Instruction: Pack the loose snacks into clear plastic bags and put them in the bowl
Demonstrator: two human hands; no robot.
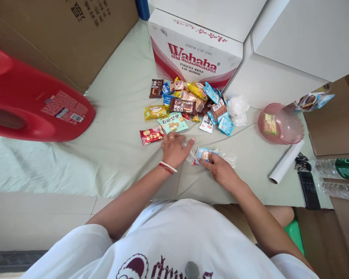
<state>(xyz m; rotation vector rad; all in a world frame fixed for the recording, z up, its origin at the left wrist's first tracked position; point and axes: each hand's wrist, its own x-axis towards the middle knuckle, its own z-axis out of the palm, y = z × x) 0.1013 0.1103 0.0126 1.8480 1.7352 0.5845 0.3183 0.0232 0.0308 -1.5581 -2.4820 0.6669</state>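
My right hand (pixel 222 168) pinches a blue-and-white snack packet (pixel 205 154) that lies in or on a clear plastic bag (pixel 228 159). Left of it, my left hand (pixel 176 149) rests with fingers apart, thumb toward the bag. Its fingertips reach the lower edge of a mint-green snack packet (pixel 173 123) and come close to a red snack packet (pixel 151 135). Beyond both hands lies a pile of wrapped snacks, with a brown cocoa packet (pixel 182 105), a yellow packet (pixel 156 112) and several blue packets (pixel 226 124).
A Wahaha water carton (pixel 196 58) stands behind the pile. Crumpled clear plastic (pixel 239 110), a pink bowl (pixel 287 126) with packets, a white paper roll (pixel 286 162), a black phone-like object (pixel 308 190) and plastic bottles (pixel 334 168) are at right. A red jug (pixel 37 100) stands left.
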